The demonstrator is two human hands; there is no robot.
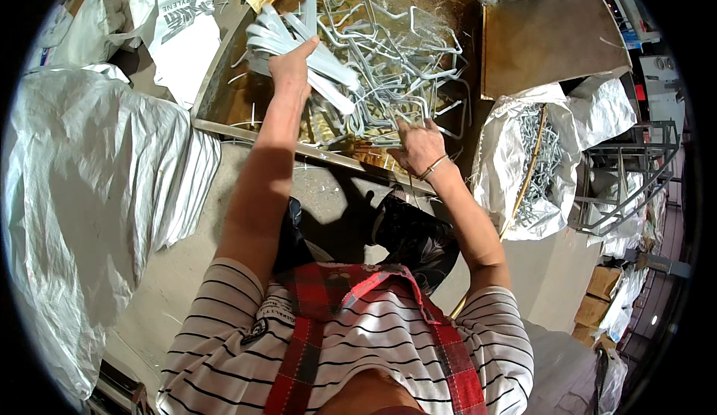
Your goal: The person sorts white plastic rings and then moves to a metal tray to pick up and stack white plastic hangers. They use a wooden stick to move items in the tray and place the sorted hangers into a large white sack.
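Tangled rods crowding the bin — near rim in front, open space above

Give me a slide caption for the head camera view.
Left hand holding a bundle of pale strips, right hand at tangled bent pieces in a tray.

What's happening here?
A person is working at a bin of tangled, bent rods. The left hand grips a bundle of pale strips over the bin's left part. The right hand is at the rods by the near edge; whether it holds one is unclear. A sack of grey pieces is to the right.
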